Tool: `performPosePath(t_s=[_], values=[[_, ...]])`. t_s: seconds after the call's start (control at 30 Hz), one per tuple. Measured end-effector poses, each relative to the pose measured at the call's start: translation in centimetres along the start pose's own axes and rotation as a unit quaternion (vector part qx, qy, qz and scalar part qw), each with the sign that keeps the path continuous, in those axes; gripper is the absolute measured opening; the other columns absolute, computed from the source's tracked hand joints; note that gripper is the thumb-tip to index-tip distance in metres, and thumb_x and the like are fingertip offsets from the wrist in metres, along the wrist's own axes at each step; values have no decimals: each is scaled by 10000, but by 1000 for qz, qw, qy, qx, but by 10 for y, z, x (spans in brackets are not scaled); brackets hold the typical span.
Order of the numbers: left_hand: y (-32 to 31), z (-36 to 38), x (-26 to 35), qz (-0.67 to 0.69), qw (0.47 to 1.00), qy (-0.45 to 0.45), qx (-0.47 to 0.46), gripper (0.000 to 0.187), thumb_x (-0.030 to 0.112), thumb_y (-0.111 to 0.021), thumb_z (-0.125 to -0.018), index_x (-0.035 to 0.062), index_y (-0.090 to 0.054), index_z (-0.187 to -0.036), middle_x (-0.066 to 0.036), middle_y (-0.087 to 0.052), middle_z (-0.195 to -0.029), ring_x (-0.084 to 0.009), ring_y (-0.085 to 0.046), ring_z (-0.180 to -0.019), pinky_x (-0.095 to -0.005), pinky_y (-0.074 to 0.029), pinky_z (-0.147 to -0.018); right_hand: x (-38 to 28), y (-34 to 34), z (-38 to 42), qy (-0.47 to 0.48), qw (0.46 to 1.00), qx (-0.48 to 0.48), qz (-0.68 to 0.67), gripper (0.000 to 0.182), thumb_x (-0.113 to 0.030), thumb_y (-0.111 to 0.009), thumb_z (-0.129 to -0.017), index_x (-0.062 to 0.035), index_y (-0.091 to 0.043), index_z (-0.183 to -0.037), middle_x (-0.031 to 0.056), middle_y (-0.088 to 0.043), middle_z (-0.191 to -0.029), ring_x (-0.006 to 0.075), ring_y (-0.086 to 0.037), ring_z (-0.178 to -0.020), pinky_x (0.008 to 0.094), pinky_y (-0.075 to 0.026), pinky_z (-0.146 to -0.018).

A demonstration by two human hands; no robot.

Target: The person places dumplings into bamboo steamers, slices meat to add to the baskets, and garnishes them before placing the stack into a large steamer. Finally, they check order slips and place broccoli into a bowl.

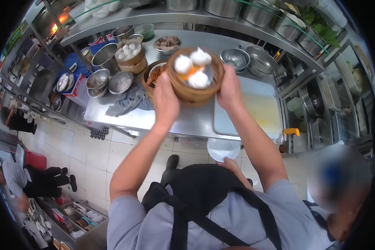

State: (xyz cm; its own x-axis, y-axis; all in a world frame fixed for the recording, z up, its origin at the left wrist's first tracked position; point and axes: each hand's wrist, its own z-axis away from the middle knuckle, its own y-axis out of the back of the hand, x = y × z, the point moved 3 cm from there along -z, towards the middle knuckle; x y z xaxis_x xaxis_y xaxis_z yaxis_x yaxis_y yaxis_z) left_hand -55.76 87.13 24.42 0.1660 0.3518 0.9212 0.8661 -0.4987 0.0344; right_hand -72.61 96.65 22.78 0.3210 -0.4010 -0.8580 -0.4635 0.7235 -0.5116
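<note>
Between my two hands is a round bamboo steamer (194,95), raised above the steel counter. Three white buns (198,79) with pointed tops sit in it, with something orange among them. My left hand (165,100) presses on its left side and my right hand (230,89) grips its right side. Just left of it, partly hidden, another bamboo steamer (146,80) holds brown food. A white cutting board (254,102) lies below and to the right of my right hand.
Metal bowls (120,82), a grey cloth (129,102) and a steamer of white pieces (131,62) stand left. A steel shelf (220,23) with pots crosses the back. At right, a co-worker's hand (233,166) holds a white bowl (223,148). An orange handle (291,131) juts out.
</note>
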Motion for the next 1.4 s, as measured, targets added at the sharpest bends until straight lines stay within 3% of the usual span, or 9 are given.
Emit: performPosePath(t_s=[0.3, 0.53, 0.63, 0.7, 0.9, 1.0, 1.23, 1.33, 1.4], values=[[66, -77, -26, -43, 997, 37, 44, 576, 384, -296, -1075, -85, -623, -1142, -250, -665, -1109, -350, -610, -1047, -385, -425, -954, 36, -97, -43, -9, 997, -2, 83, 412, -338, -432, -947, 34, -585, -1039, 107, -608, -1005, 204, -556, -959, 356, -448, -877], [83, -67, -40, -87, 993, 74, 3, 562, 369, -278, -1080, -75, -599, -1206, -240, -656, -1150, -346, -602, -1074, -379, -412, -978, 68, -90, -34, -13, 997, 32, 64, 417, -308, -351, -976, 46, -564, -915, 119, -578, -881, 207, -507, -852, 361, -428, -838], [85, -59, -53, -2, 999, 50, 11, 549, 348, -259, -1087, -73, -577, -1241, -211, -648, -1180, -290, -591, -1102, -369, -410, -988, 71, -85, -17, 90, 981, 8, 172, 420, -281, -338, -984, 70, -554, -905, 162, -600, -874, 252, -525, -841, 382, -427, -833], [84, -57, -62, 74, 995, 58, 15, 553, 346, -249, -1091, -75, -582, -1224, -179, -651, -1164, -238, -581, -1101, -359, -414, -987, 70, -89, -8, 114, 968, 12, 224, 372, -274, -363, -1013, 2, -612, -1019, 90, -634, -1019, 154, -573, -957, 326, -453, -889], [81, -86, -79, 24, 998, 55, -24, 556, 375, -263, -1086, -60, -587, -1206, -217, -638, -1149, -315, -585, -1085, -389, -407, -981, 80, -92, -35, 112, 983, 50, 136, 428, -288, -355, -986, 82, -562, -926, 191, -626, -921, 269, -537, -861, 400, -421, -827], [80, -96, -90, -12, 999, 42, -18, 549, 384, -273, -1083, -55, -588, -1182, -226, -631, -1134, -345, -576, -1074, -394, -399, -984, 81, -89, -43, 47, 992, 62, 99, 429, -308, -379, -977, 74, -571, -950, 157, -619, -939, 247, -517, -878, 381, -417, -827], [89, -110, -111, 109, 987, 97, -63, 528, 382, -327, -1077, -72, -583, -1164, -159, -632, -1123, -245, -566, -1055, -354, -403, -979, 72, -89, -41, 30, 984, 100, 144, 443, -334, -389, -968, 67, -579, -972, 125, -599, -950, 220, -486, -893, 367, -409, -857], [98, -119, -119, 209, 944, 237, -95, 528, 426, -368, -1061, -17, -623, -1195, -88, -655, -1131, -215, -566, -1073, -344, -383, -1008, 70, -72, -45, 18, 981, 43, 189, 530, -397, -393, -979, 73, -609, -1094, 175, -635, -1101, 256, -544, -1043, 353, -395, -966], [95, -123, -148, 238, 923, 268, -138, 571, 493, -358, -1049, 42, -566, -1330, -71, -614, -1280, -215, -547, -1171, -359, -351, -1054, 78, -55, -41, 18, 971, 13, 240, 646, -517, -338, -1021, -29, -456, -1428, 176, -403, -1504, 302, -351, -1393, 399, -265, -1152]])
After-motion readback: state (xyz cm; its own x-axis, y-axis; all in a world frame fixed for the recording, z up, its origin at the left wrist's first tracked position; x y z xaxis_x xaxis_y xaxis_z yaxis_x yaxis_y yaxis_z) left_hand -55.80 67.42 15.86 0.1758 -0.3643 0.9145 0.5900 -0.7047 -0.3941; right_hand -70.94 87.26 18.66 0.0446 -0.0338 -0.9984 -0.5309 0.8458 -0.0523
